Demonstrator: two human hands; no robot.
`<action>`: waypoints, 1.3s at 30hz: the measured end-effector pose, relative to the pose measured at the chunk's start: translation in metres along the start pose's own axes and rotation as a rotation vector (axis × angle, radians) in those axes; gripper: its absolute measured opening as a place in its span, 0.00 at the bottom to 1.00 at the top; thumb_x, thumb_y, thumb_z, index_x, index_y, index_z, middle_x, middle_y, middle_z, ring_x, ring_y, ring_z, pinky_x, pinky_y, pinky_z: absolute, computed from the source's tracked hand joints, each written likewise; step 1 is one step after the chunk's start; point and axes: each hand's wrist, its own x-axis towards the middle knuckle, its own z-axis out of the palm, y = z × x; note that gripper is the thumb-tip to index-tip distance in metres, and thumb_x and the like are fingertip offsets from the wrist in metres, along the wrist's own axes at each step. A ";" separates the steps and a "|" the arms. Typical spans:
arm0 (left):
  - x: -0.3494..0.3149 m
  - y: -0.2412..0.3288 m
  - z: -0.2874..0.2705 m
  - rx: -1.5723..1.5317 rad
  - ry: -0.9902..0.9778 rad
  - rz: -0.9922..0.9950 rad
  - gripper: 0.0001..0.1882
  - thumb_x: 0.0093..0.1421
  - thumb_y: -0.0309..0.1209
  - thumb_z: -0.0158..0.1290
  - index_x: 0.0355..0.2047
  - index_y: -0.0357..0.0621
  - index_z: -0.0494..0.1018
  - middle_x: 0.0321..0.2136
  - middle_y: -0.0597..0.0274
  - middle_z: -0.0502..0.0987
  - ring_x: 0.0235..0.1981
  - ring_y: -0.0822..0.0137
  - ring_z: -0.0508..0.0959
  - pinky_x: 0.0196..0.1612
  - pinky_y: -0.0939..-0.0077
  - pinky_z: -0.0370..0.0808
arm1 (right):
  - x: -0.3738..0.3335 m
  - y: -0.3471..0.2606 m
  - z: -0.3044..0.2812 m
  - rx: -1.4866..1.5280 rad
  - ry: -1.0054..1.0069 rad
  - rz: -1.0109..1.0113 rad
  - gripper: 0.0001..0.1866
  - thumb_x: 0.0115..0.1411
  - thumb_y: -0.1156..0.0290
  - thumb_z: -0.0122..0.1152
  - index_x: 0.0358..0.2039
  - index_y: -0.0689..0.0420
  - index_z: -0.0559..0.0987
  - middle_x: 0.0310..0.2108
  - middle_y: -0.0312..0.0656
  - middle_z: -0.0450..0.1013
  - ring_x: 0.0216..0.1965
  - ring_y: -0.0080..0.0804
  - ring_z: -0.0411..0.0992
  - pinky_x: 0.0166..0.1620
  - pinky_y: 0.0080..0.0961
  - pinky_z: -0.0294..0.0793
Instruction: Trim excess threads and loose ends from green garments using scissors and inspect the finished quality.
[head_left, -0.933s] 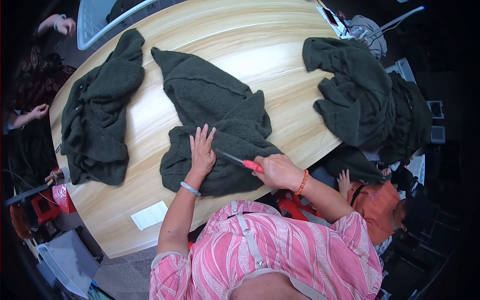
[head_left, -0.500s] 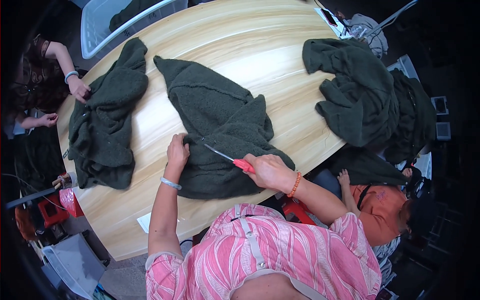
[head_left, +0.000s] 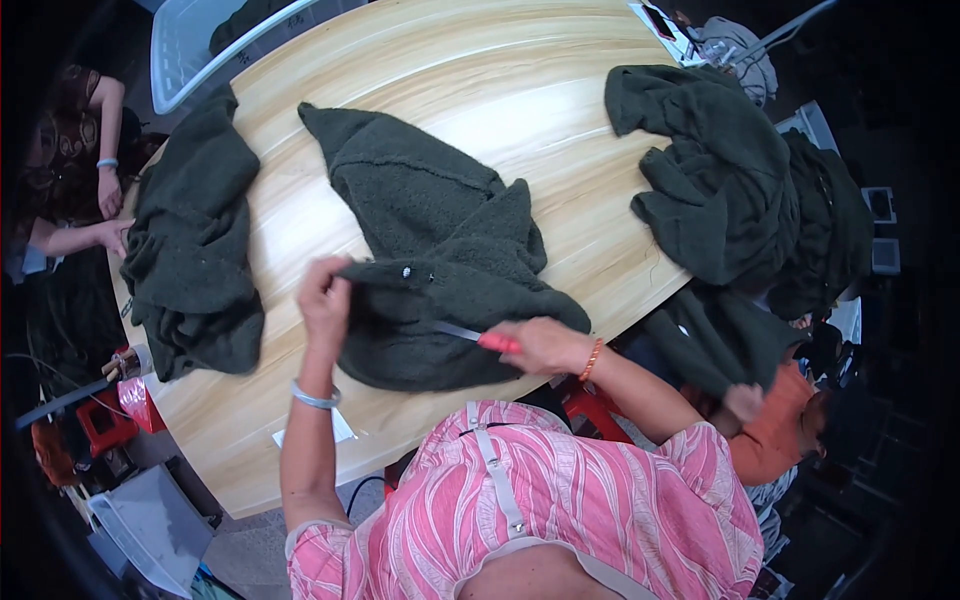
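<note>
The dark green garment (head_left: 425, 190) lies mid-table, its near edge lifted. At its eight o'clock, the left hand (head_left: 325, 298) has thumb and fingers pinched closed on that edge. At four to five o'clock, the right hand (head_left: 545, 345) has its fingers curled round a red-handled tool (head_left: 497, 342), metal shaft toward nine to ten o'clock. Farther out on the table (head_left: 560, 65), another green garment (head_left: 195, 250) lies at nine o'clock and a green heap (head_left: 720, 180) at two to three.
</note>
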 end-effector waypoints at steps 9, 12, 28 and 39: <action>0.087 0.029 -0.043 0.033 0.457 0.192 0.30 0.62 0.22 0.53 0.63 0.39 0.57 0.61 0.53 0.60 0.56 0.59 0.71 0.57 0.71 0.69 | 0.018 -0.023 -0.158 -0.353 0.903 0.014 0.29 0.58 0.74 0.57 0.61 0.55 0.63 0.47 0.56 0.66 0.45 0.60 0.69 0.45 0.46 0.71; 0.036 -0.045 -0.031 0.295 0.303 -0.056 0.36 0.55 0.30 0.63 0.61 0.34 0.60 0.57 0.46 0.64 0.57 0.53 0.68 0.56 0.64 0.69 | 0.028 -0.009 -0.125 -0.195 0.708 -0.060 0.26 0.57 0.72 0.61 0.57 0.55 0.68 0.50 0.52 0.71 0.49 0.55 0.70 0.51 0.41 0.72; -0.010 0.072 0.047 -1.079 -0.583 -0.758 0.28 0.56 0.26 0.57 0.56 0.33 0.64 0.47 0.60 0.76 0.42 0.70 0.77 0.49 0.74 0.74 | 0.058 0.049 0.040 -0.039 0.644 0.227 0.34 0.46 0.76 0.63 0.55 0.58 0.62 0.45 0.56 0.70 0.46 0.57 0.71 0.48 0.48 0.68; -0.018 0.159 0.016 -1.252 -0.333 -0.051 0.35 0.53 0.21 0.54 0.62 0.35 0.60 0.60 0.51 0.66 0.63 0.55 0.64 0.66 0.58 0.58 | -0.115 0.017 -0.165 -0.257 1.382 0.121 0.29 0.47 0.85 0.47 0.53 0.56 0.69 0.42 0.56 0.73 0.45 0.59 0.72 0.47 0.46 0.70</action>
